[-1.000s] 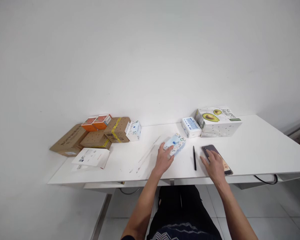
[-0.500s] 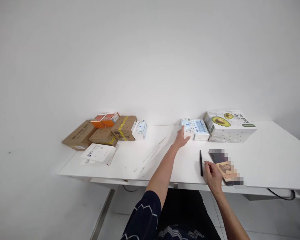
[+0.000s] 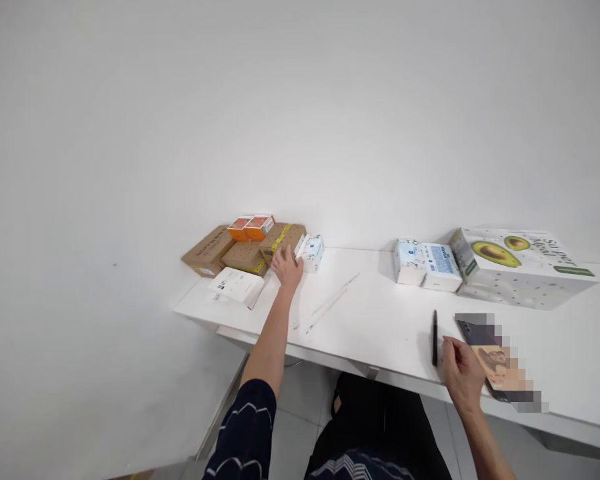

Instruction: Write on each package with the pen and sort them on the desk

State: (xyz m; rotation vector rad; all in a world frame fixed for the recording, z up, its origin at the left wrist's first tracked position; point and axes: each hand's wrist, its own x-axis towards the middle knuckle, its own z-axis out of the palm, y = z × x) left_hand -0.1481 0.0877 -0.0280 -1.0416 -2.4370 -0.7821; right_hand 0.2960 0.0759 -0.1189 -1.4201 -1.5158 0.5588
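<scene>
My left hand (image 3: 287,267) reaches to the back left of the white table, fingers spread at the front of a brown cardboard box (image 3: 293,235) with yellow tape. Just right of those fingers sits a white and blue tissue pack (image 3: 314,255); whether the hand touches it I cannot tell. Curled up with nothing visible in it, my right hand (image 3: 464,375) rests near the front edge. A black pen (image 3: 435,339) lies to its left, and a dark phone (image 3: 490,360) with a picture on its back lies to its right, partly blurred out.
Two orange boxes (image 3: 251,227) top the brown boxes (image 3: 209,251) at left, with a white envelope (image 3: 237,285) in front. Two tissue packs (image 3: 427,265) stand beside a large avocado-print box (image 3: 525,267) at right. The white table (image 3: 370,320) backs onto a wall.
My left hand has left the right-hand tissue packs and moved left to the taped cardboard box. The view has turned left. My right hand stays curled between pen and phone.
</scene>
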